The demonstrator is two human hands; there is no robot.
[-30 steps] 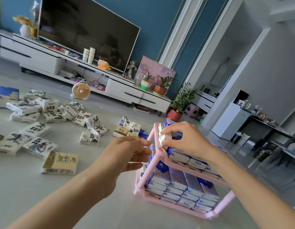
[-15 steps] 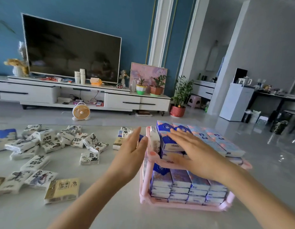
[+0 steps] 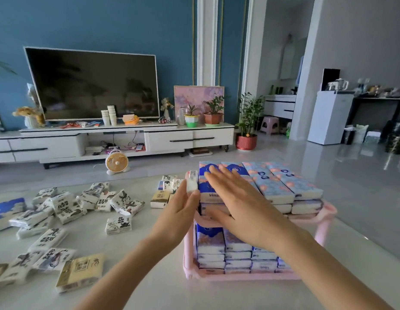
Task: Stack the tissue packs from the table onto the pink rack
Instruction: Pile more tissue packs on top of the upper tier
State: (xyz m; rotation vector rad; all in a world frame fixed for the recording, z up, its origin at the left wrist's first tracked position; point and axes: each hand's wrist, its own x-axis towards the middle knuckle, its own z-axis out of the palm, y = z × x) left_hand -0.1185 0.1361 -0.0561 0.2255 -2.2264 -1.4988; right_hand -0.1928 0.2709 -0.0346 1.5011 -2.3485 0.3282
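Your right hand [image 3: 237,202] lies flat on the blue tissue packs [image 3: 284,186] that fill the upper shelf of the pink rack [image 3: 239,276]. Its fingers are straight and a little spread, holding nothing. The thumb runs along the front of that stack, just above the rack's upper rail.

Your left hand [image 3: 181,211] stands on edge at the rack's left end, fingers straight and together. They press a white pack [image 3: 191,181] that stands upright against the blue ones there. Whether the white pack sits inside the rack's rim or just outside it I cannot tell, since your fingers cover its lower part.

The rack's lower shelf is filled with more blue packs [image 3: 237,253], stacked in rows up to the upper rail. The rack stands on the table [image 3: 149,265].

Left of the rack, well apart from it, loose packs [image 3: 67,204] printed in black and white lie scattered on the table, some overlapping. A small cluster [image 3: 170,182] lies near the rack's far left corner, just beyond your left hand, with a yellow-brown pack [image 3: 159,198] among it. Another yellow pack [image 3: 80,272] lies to the rack's left, nearer you, touching the printed ones beside it.
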